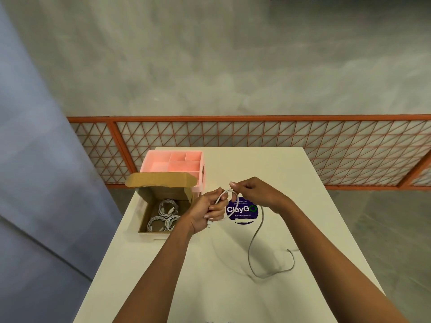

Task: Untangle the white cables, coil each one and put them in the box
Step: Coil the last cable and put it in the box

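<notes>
Curling round a looped thin white cable (249, 251), the left hand (207, 210) holds it; the right hand (254, 192) pinches the loop's top, tail trailing over the white table (291, 178). 3 coiled cables (163, 215) lie in the brown cardboard box (168, 193) at its left edge.

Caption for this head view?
Left hand and right hand loop a white cable; coiled cables lie in the cardboard box.

gripping a loop of white cable (249, 250) in left grip (207, 210), pinching it above with right grip (254, 192), slack trailing over the worktop (291, 178). just left, open cardboard box (161, 180) holding coiled cables (166, 207).
</notes>
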